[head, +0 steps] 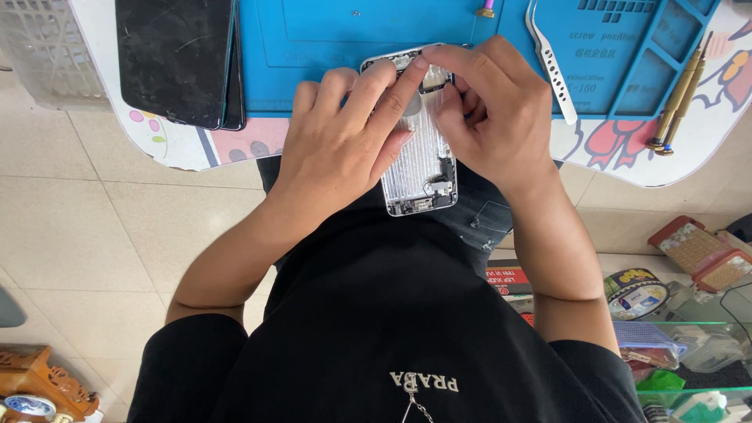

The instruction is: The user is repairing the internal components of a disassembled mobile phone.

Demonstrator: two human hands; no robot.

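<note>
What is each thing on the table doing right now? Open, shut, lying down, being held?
Opened phone shell: back cover off, insides showing, held over the table edge.
Left hand: gripping the shell, fingers on its top part.
Right hand: pinching at the shell's top end.
Tweezers: lying unused on the blue mat.
Dark phones: stacked, screens off.
Screwdrivers: lying at the mat's edge.

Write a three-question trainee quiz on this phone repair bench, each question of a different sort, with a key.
1. True or false: both hands touch the opened phone housing.
2. Which tool lies on the blue repair mat just beyond the right hand? A) tweezers B) hammer C) pliers
3. Fill in: the left hand lies near two dark phones stacked at the table's ___ side.

Key: 1 true; 2 A, the white tweezers; 3 left.
</note>
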